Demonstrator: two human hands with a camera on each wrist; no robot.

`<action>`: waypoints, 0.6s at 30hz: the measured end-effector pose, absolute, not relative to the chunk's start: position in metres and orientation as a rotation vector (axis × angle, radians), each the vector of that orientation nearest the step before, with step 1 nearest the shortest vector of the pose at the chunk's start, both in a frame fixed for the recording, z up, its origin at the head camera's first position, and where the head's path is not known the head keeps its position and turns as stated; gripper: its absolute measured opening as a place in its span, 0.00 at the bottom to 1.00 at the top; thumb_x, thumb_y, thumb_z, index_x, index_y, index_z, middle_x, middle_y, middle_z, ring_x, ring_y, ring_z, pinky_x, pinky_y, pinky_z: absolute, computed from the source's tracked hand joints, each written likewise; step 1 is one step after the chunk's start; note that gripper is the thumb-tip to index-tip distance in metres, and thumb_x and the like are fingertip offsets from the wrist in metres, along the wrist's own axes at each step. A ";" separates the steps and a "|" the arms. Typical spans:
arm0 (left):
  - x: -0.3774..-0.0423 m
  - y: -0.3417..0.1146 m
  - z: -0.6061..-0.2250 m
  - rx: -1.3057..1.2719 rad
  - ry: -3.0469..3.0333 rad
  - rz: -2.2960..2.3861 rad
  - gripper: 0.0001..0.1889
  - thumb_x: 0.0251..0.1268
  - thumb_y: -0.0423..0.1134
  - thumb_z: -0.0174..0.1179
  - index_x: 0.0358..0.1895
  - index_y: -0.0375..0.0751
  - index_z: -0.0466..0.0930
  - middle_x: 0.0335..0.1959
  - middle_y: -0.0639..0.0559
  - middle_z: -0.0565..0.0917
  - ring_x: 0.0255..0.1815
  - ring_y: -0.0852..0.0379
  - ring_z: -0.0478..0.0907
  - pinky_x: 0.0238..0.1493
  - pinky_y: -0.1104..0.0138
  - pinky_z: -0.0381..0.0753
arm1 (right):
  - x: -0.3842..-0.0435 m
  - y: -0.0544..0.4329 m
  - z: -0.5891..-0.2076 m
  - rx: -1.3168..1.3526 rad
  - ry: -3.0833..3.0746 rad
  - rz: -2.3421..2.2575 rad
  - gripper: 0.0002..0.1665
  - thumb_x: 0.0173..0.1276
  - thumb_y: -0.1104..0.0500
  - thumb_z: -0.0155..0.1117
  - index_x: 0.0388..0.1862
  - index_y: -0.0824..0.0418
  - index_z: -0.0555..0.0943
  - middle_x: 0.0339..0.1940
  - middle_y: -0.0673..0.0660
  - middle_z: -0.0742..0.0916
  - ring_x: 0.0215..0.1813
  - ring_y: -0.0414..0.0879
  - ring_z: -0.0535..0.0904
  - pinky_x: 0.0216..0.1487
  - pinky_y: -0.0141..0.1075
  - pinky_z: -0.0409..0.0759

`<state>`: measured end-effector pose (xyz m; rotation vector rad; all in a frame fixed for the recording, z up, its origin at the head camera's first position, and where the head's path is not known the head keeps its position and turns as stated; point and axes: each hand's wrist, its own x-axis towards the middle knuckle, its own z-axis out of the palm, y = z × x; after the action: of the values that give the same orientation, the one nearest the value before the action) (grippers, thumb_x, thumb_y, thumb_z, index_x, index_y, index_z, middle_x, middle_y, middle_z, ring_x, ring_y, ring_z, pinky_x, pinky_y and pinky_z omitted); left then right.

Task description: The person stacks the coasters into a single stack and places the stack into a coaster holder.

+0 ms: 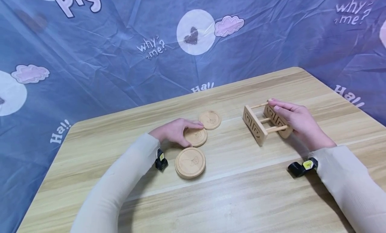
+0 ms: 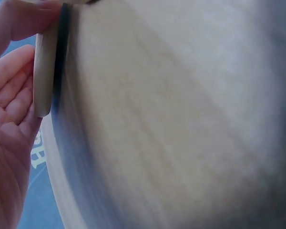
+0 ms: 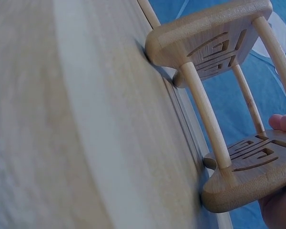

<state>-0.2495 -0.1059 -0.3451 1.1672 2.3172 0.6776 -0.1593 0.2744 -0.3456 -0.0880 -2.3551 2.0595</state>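
Note:
My left hand (image 1: 175, 131) grips a round wooden coaster (image 1: 196, 138) by its edge, thumb on the near side and fingers on the far side. In the left wrist view, the coaster (image 2: 45, 71) shows edge-on between thumb and fingers, close over the table. A second coaster (image 1: 210, 120) lies just beyond my fingertips, and a thicker coaster stack (image 1: 190, 162) sits nearer to me. At the right, my right hand (image 1: 300, 122) holds the wooden coaster rack (image 1: 254, 126) by its right end panel. Fretwork cutouts and the joining rods of this rack (image 3: 207, 119) show in the right wrist view.
The light wood-grain table (image 1: 241, 199) carries everything. Behind it hangs a blue printed cloth (image 1: 120, 52), meeting the table's back and side edges. Black wrist cameras (image 1: 297, 168) are strapped over both sleeves.

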 end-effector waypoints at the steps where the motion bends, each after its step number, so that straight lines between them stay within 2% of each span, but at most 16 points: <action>1: -0.250 -0.106 -0.344 1.163 2.317 0.680 0.41 0.35 0.34 0.71 0.64 0.47 0.70 0.69 0.50 0.64 0.70 0.54 0.58 0.72 0.62 0.50 | -0.159 0.274 -0.345 -0.086 -2.357 2.054 0.23 0.68 0.51 0.56 0.62 0.49 0.73 0.67 0.40 0.69 0.72 0.40 0.56 0.65 0.23 0.60; 6: -0.250 -0.106 -0.344 1.163 2.334 0.679 0.42 0.34 0.34 0.71 0.64 0.43 0.69 0.68 0.49 0.65 0.70 0.53 0.58 0.72 0.62 0.51 | -0.159 0.275 -0.345 -0.079 -2.345 2.070 0.24 0.68 0.52 0.56 0.62 0.50 0.72 0.66 0.38 0.71 0.72 0.39 0.57 0.64 0.22 0.61; 14: -0.249 -0.108 -0.340 1.109 2.399 0.718 0.43 0.35 0.37 0.72 0.64 0.40 0.68 0.67 0.48 0.66 0.70 0.50 0.58 0.72 0.59 0.51 | -0.158 0.274 -0.345 -0.087 -2.329 2.092 0.24 0.68 0.53 0.57 0.63 0.52 0.71 0.69 0.44 0.67 0.73 0.41 0.54 0.67 0.23 0.57; 18: -0.247 -0.109 -0.338 1.040 2.461 0.796 0.44 0.35 0.40 0.73 0.65 0.40 0.66 0.67 0.46 0.67 0.69 0.49 0.60 0.71 0.57 0.54 | -0.158 0.274 -0.344 -0.089 -2.333 2.095 0.24 0.68 0.53 0.56 0.63 0.52 0.71 0.68 0.42 0.68 0.73 0.41 0.55 0.67 0.23 0.58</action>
<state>-0.2466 -0.1089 -0.3384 1.0402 2.4613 0.7963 -0.1577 0.2742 -0.3441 -0.0891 -2.3328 2.0952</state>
